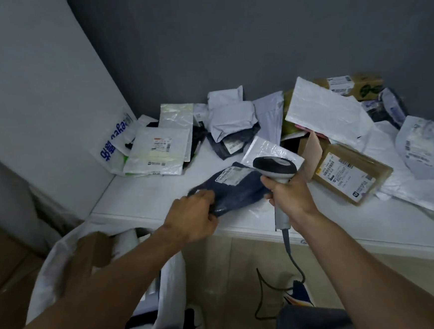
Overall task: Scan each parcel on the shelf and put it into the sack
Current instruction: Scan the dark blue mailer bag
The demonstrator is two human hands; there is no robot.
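Note:
A dark blue soft parcel (234, 189) with a white label lies at the front edge of the white shelf (145, 196). My left hand (194, 218) grips its near left corner. My right hand (290, 197) holds a grey handheld scanner (276, 170) upright, its head just above the parcel's right end and label. The scanner's cable hangs down to the floor. A white sack (55, 265) stands open below the shelf at the left, with a brown box and other parcels inside.
Several parcels cover the back and right of the shelf: white mailers (158, 153), grey bags (233, 121), a large white envelope (325, 109), a brown taped box (351, 174). A white bag with blue print (115, 141) leans on the left wall. My shoes show on the floor.

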